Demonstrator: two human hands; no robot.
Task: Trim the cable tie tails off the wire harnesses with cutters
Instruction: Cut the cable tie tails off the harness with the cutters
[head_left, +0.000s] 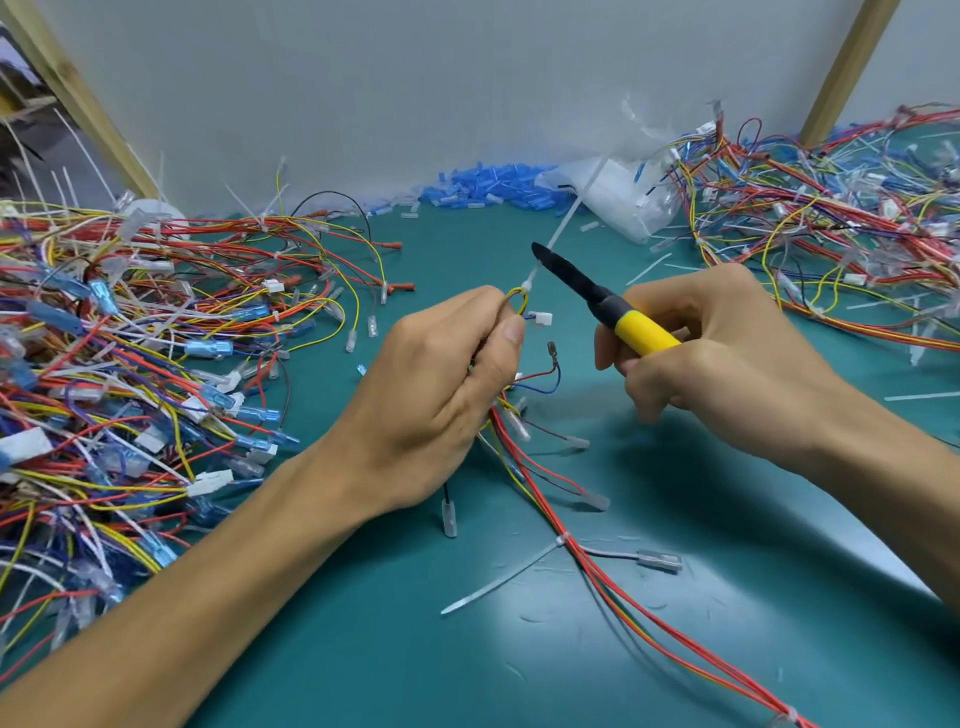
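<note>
My left hand (447, 384) grips a wire harness (524, 447) of red, yellow and blue wires, holding its yellow loop up. A white cable tie sits on that loop, and its long tail (566, 221) points up and to the right. My right hand (727, 348) holds the cutters (608, 306), which have yellow handles and black jaws. The jaw tips lie against the tail just above the tie head. The harness trails down to the right over the mat, with a second untrimmed tie tail (498, 582) lying flat near the bottom centre.
A big tangle of harnesses (130, 353) fills the left of the green mat (363, 623); another pile (831, 234) lies at the right. Blue terminal sleeves (493, 189) and a clear plastic bag (623, 202) sit against the back wall. Cut white tails are scattered near the right pile.
</note>
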